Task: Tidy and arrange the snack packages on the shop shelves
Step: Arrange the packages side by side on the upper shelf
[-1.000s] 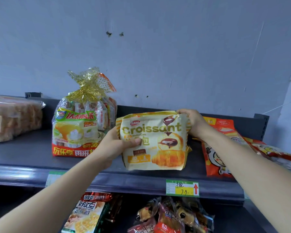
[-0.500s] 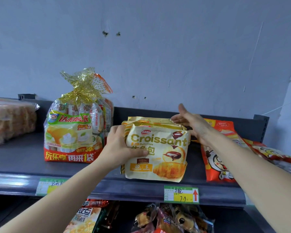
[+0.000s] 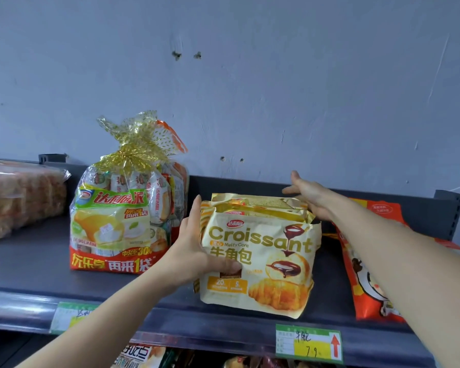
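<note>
A cream and gold Croissant bag (image 3: 260,258) stands upright on the dark shelf (image 3: 27,264), with at least one more like it right behind. My left hand (image 3: 197,248) holds its left edge, thumb across the front and fingers behind. My right hand (image 3: 307,195) reaches over the top right corner with straight fingers, touching the bags behind. Left of it stands a clear bag of small cakes (image 3: 122,216) tied with a gold ribbon. An orange cartoon packet (image 3: 367,274) lies flat to the right, partly under my right forearm.
A clear pack of bread (image 3: 19,197) lies at the far left. Price tags (image 3: 308,343) hang on the shelf's front rail. More packets (image 3: 141,357) show on the shelf below. A grey wall backs the shelf, and a bracket (image 3: 449,216) ends it at the right.
My right hand has let go of the bag's top corner and opened, reaching behind it. The Croissant bag now stands lower on the shelf in front of the others, my left hand still holding it.
</note>
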A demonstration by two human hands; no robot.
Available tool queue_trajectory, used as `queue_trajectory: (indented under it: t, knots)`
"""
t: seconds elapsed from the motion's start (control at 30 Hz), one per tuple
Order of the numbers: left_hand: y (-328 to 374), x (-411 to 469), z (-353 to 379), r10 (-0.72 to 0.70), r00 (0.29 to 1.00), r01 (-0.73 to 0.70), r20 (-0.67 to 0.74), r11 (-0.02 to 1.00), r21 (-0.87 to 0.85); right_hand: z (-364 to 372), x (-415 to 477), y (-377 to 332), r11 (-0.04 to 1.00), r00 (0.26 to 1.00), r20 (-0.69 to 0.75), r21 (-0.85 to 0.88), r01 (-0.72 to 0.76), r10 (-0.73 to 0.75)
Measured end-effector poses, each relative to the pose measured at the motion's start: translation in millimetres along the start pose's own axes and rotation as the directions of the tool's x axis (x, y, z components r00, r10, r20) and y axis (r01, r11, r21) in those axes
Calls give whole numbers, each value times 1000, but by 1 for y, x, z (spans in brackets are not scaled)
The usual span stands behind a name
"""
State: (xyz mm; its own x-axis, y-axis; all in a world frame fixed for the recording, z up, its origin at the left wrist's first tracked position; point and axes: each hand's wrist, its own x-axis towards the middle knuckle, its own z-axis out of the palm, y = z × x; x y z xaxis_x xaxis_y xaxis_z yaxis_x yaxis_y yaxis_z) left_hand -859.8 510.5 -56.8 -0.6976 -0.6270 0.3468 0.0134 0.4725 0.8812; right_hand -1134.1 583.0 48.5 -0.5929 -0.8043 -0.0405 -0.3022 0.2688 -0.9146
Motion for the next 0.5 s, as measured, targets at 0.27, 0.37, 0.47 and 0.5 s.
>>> queue_trajectory:
  t: [0.27, 0.37, 0.47, 0.5]
  knots:
    - [-6, -2, -1, -4, 1000, 4, -2, 1000, -9, 5, 41, 6, 981, 981, 91, -115, -159, 170]
    - [-6, -2, 0, 3, 1000, -3, -11, 1000, 9, 6, 49, 3, 970, 964, 154, -145, -193, 215]
    - [-7, -3, 0, -7, 1000, 7, -13, 1000, 1, 5, 61, 3, 967, 965, 145, -169, -193, 218]
    - [-7, -2, 1, -11, 1000, 11, -14, 1000, -7, 5, 64, 3, 965, 969, 130, -184, -186, 211]
